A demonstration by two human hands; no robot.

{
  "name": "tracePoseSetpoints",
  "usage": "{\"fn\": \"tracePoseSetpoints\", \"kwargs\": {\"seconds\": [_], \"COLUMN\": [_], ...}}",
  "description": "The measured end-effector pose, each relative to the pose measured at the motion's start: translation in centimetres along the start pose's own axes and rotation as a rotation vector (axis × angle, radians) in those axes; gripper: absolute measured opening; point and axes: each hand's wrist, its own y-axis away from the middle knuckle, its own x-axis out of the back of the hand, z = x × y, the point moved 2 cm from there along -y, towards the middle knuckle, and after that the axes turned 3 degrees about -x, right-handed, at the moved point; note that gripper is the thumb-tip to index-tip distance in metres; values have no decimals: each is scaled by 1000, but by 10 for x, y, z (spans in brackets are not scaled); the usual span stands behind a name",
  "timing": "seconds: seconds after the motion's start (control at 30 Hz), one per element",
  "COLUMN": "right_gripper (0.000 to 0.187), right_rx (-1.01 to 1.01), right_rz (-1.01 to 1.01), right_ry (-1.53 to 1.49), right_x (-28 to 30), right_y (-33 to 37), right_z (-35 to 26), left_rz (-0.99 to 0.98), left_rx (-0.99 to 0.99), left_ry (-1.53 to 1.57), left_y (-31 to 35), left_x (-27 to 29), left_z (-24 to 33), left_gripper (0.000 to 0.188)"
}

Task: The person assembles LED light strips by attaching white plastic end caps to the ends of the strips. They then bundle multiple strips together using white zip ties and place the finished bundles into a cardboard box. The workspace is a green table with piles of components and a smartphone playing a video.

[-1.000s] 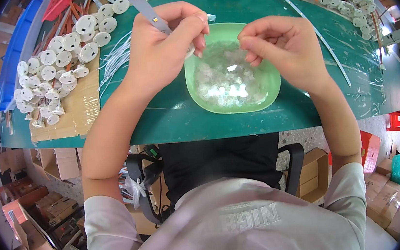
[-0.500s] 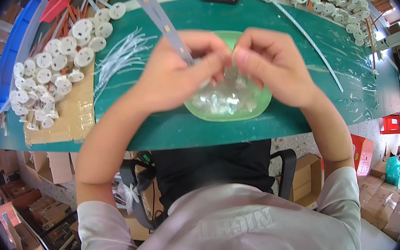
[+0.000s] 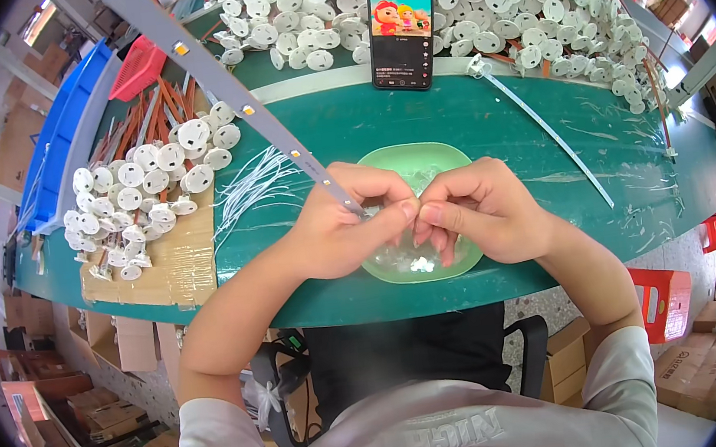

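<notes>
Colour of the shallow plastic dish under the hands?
Pale translucent green; the shallow plastic dish shows best in the head view, on the darker green table.

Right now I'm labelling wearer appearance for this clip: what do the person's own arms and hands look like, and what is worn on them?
Both forearms are bare from elbow to wrist. The left hand and right hand wear no gloves, and no rings, watch or bands show. Short light grey sleeves of a T-shirt cover the upper arms; the shirt has pale lettering across its chest.
</notes>
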Motion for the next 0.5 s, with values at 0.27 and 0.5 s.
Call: {"fn": "tracePoseSetpoints", "kwargs": {"seconds": [0.27, 0.5], "right_gripper": [20, 22], "right_rx": [-34, -63], "right_rz": [-13, 110], "right_ry": [-156, -27], "right_x": [-1, 1], "right_y": [-2, -2], "right_z": [5, 4], "left_rz": [50, 56], "left_rx": [25, -1], "left_ry": [42, -6], "left_y": [0, 0], "left_x": [3, -1], "left_z": [-4, -9], "left_gripper": [16, 15]}}
